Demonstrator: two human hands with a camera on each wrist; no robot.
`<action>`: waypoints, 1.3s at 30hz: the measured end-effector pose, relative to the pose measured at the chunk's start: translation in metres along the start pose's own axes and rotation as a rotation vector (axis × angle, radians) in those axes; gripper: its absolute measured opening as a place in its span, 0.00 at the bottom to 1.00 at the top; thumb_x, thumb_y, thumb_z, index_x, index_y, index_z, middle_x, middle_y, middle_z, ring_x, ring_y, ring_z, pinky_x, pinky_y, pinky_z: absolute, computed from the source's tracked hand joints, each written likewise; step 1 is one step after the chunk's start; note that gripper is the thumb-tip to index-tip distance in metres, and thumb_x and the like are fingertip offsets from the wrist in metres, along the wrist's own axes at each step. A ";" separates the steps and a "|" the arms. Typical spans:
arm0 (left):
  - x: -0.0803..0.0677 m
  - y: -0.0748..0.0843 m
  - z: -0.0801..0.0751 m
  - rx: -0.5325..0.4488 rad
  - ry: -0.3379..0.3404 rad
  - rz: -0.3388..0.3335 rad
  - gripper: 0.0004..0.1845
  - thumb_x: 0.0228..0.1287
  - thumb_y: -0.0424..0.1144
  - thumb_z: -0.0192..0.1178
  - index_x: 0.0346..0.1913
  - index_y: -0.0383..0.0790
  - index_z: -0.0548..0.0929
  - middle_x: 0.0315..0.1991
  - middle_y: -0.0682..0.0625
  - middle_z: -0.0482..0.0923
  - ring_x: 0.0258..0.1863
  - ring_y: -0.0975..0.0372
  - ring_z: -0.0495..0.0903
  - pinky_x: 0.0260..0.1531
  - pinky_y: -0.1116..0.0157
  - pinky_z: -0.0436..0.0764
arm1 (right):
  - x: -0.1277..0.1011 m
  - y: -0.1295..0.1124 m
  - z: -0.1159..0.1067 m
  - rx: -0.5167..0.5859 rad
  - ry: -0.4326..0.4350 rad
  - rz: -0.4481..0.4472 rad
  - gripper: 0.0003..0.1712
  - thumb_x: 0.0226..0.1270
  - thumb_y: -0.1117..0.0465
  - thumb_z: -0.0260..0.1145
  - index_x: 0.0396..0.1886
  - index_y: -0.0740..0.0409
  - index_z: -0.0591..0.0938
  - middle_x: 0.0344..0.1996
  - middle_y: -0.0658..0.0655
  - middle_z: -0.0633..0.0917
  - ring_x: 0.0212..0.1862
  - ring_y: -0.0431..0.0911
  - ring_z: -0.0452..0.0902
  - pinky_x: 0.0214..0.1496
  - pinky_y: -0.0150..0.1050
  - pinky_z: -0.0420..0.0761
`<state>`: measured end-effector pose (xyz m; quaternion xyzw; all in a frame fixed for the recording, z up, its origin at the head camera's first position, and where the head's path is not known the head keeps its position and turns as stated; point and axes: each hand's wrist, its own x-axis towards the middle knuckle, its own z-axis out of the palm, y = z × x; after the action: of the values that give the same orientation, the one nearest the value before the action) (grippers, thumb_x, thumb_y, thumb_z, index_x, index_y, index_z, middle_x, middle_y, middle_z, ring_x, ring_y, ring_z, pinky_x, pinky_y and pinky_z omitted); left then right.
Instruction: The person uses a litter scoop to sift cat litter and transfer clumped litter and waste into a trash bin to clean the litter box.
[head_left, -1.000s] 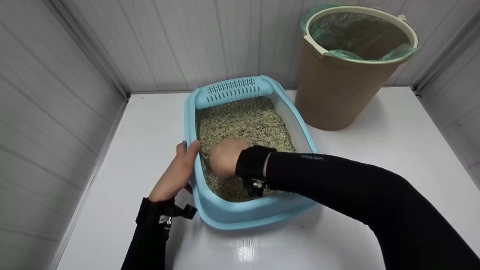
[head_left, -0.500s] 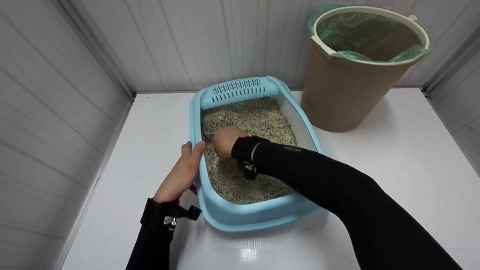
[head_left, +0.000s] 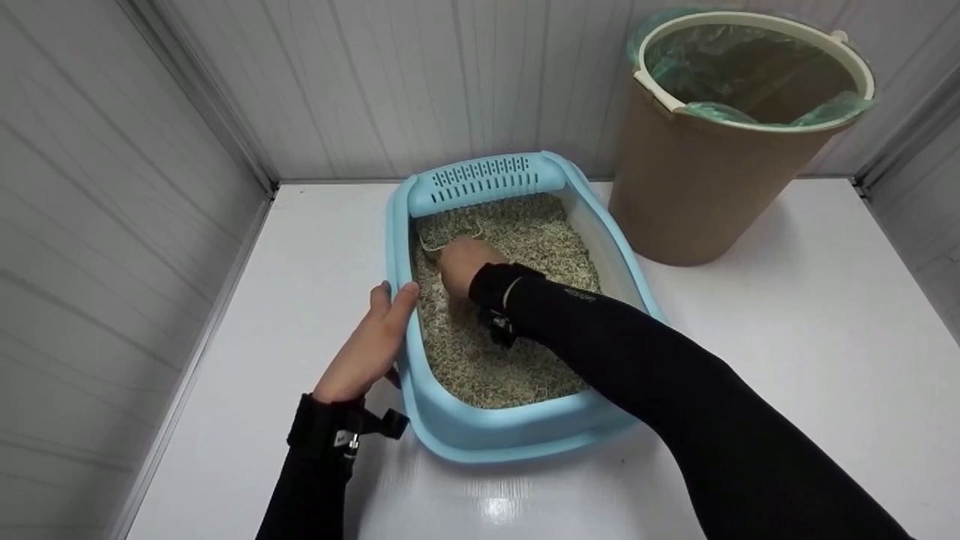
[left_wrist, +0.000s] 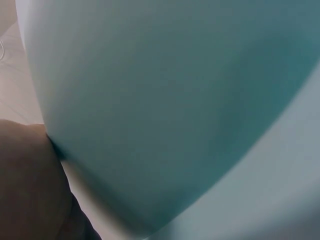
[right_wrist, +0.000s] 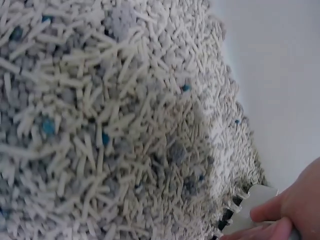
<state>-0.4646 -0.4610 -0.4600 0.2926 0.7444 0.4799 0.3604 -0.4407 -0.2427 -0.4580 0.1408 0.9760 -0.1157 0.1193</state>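
A light blue litter box (head_left: 517, 431) full of pale pellet litter (head_left: 517, 232) sits on a white table. My left hand (head_left: 375, 341) grips its left rim, thumb over the edge; the left wrist view shows only the blue wall (left_wrist: 175, 100) up close. My right hand (head_left: 461, 262) is inside the box near the far left, holding a pale scoop (head_left: 435, 244) pushed into the litter. In the right wrist view the scoop's toothed edge (right_wrist: 250, 200) meets the pellets (right_wrist: 110, 125), fingertips (right_wrist: 280, 215) on it.
A tan bin (head_left: 705, 172) lined with a green bag (head_left: 750, 112) stands at the back right, beside the box. Grey panelled walls close in the left, back and right. The white table (head_left: 787, 322) stretches right of the box.
My right hand has moved with the scoop from the near part of the litter toward the far left end of the box. The left hand has kept its hold on the rim.
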 end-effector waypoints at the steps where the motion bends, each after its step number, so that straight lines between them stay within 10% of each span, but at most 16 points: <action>1: 0.000 0.000 0.000 0.001 -0.003 -0.001 0.57 0.81 0.79 0.43 0.91 0.45 0.36 0.63 0.29 0.67 0.53 0.38 0.83 0.28 0.40 0.88 | 0.001 0.002 -0.001 -0.007 -0.009 0.006 0.18 0.88 0.65 0.61 0.32 0.57 0.86 0.42 0.61 0.89 0.33 0.49 0.75 0.41 0.42 0.74; 24: 0.008 0.000 -0.005 0.021 -0.009 -0.015 0.58 0.77 0.83 0.43 0.90 0.46 0.41 0.54 0.30 0.70 0.43 0.43 0.85 0.26 0.35 0.87 | 0.012 0.017 -0.003 0.022 -0.056 0.062 0.26 0.88 0.67 0.58 0.21 0.51 0.73 0.26 0.55 0.74 0.28 0.48 0.62 0.36 0.42 0.66; 39: 0.008 0.001 -0.006 0.058 -0.019 -0.021 0.55 0.81 0.79 0.40 0.90 0.43 0.39 0.59 0.29 0.69 0.47 0.41 0.83 0.26 0.41 0.88 | -0.057 0.005 -0.011 -0.077 -0.141 -0.068 0.30 0.91 0.65 0.54 0.19 0.49 0.65 0.22 0.51 0.61 0.27 0.45 0.53 0.39 0.42 0.59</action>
<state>-0.4742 -0.4571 -0.4594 0.2995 0.7576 0.4517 0.3638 -0.3881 -0.2493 -0.4335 0.0944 0.9731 -0.0916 0.1891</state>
